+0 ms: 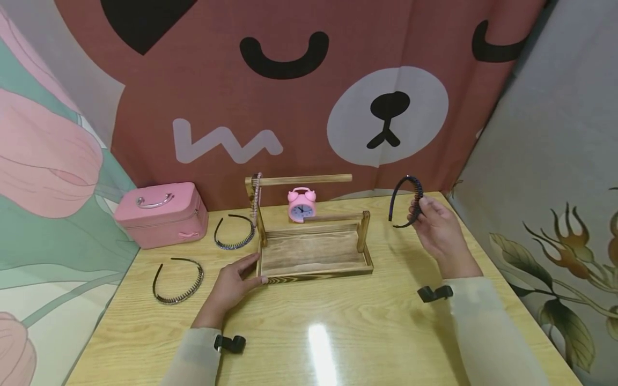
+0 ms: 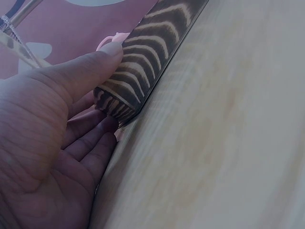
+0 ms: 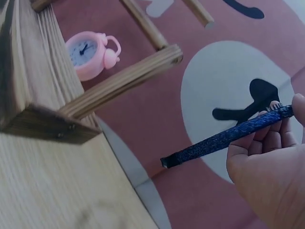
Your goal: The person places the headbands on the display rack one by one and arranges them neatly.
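Grip, R hand (image 1: 441,228): fingers & thumb pinched on band (image 3: 226,137), dark blue, toothed; qty 1. Pos.: right of rack (image 1: 314,256), raised, well apart from it. Band stands on edge, arch up, tips down & toward rack. R hand holds it by the side away from rack, so band sits btwn hand & rack.

Key relation: top bar (image 1: 306,180) runs along rack's length, fixed at L post (image 1: 260,220), free end toward R hand. Band lies off that free end, to its right. R hand nearer to it; L hand (image 1: 236,284) at rack's front L corner, thumb & fingers clamped on rim.

In the way, approx.: R post (image 1: 363,233), short, at rack's right end, w/ low bar (image 1: 333,217) running left from it, both below top bar. Hung band (image 1: 257,198) takes top bar's L end only.

Other stock, by rack:
- Clock (image 1: 302,206), pink, behind rack, base partly hidden by low bar.
- Blue loose band (image 1: 234,245), just left of L post.
- Second loose band (image 1: 198,281), farther left, front.
- Case (image 1: 161,217), pink, handled, left rear.
- Cloth (image 1: 289,118), bear print, behind rack.
- Table (image 1: 386,343), wood-grain, under rack.
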Tool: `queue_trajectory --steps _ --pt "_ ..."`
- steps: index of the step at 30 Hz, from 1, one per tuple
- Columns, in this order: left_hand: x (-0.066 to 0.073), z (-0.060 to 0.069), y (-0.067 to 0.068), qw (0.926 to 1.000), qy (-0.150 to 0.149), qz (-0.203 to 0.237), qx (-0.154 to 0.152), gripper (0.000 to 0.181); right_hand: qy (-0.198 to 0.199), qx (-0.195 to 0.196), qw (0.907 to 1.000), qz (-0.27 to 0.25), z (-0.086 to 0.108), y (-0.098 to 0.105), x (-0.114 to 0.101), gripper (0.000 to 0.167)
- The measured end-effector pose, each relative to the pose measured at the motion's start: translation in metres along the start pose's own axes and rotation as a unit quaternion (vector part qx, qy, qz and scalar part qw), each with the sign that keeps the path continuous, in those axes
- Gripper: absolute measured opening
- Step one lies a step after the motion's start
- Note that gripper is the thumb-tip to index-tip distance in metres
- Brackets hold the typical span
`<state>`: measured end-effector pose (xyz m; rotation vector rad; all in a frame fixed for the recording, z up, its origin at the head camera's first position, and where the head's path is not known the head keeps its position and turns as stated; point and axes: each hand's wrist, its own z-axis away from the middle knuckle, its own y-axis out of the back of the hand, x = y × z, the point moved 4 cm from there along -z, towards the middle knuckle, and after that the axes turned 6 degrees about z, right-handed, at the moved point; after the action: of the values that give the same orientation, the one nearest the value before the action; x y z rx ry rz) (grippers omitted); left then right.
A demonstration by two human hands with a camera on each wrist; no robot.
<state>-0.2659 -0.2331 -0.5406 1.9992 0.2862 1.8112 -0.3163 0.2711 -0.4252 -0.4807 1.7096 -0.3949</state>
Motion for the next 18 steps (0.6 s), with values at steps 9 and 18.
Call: queue_trajectory --steps 9,18 --pt "0.001 0.001 -0.001 0.9999 0.000 0.012 -0.002 0.075 0.020 -0.012 0.9996 0.016 -0.004 -0.026 -0.009 0.018" --pt "0.002 0.001 -0.001 1.0000 0.005 -0.002 0.001 0.076 0.051 -0.035 0.9980 0.012 -0.018 -0.063 -0.018 0.016"
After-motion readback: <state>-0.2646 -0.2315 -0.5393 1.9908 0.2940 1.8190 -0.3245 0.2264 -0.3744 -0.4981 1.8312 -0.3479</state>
